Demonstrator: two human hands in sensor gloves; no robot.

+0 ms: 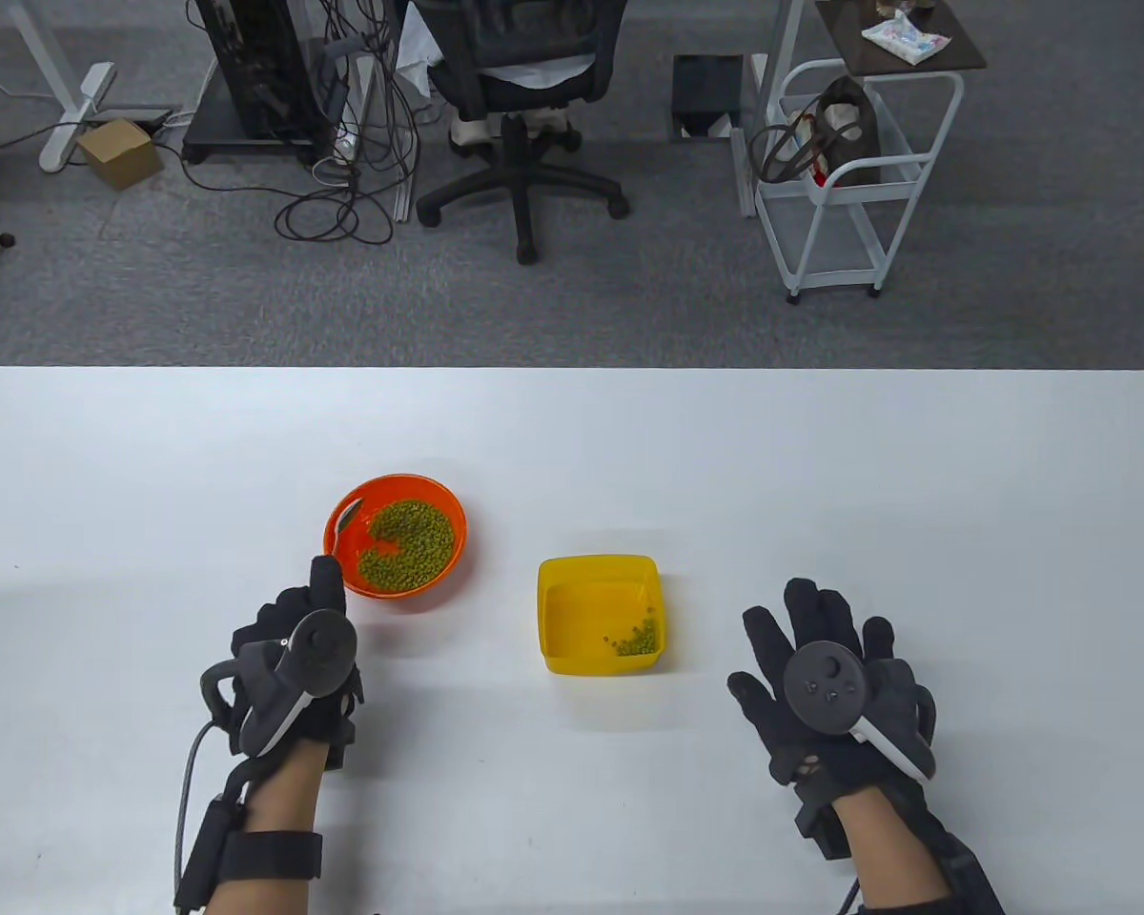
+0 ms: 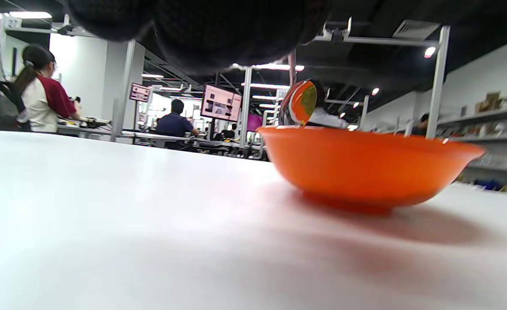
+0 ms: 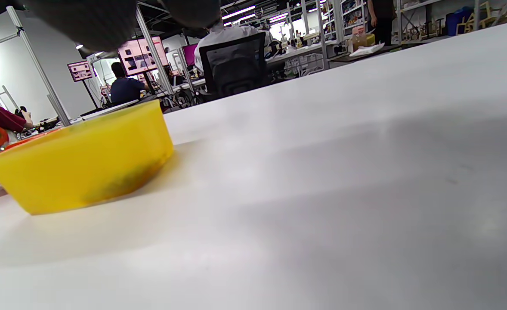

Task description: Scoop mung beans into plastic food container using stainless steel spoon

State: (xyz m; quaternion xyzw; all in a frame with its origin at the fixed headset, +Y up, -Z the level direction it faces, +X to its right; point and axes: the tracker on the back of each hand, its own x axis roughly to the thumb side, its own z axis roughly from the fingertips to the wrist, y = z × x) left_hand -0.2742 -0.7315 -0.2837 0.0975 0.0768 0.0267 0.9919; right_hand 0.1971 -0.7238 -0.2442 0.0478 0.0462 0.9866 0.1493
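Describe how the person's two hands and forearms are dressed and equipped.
Both the left hand and right hand wear black sensor gloves carrying dark controller-like trackers with white undersides. Forearms are bare, with black wrist straps; a grey cable loops beside the left wrist.

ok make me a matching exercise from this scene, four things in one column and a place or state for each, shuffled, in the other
Things
1. round orange plastic bowl
2. square yellow plastic food container
3. stainless steel spoon
4. gloved right hand

Places or states
A. flat on the white table, fingers spread
B. holds most of the green mung beans
C. lying inside the bowl at its left edge
D. only a few beans in one corner

Pairs: 1-B, 2-D, 3-C, 4-A
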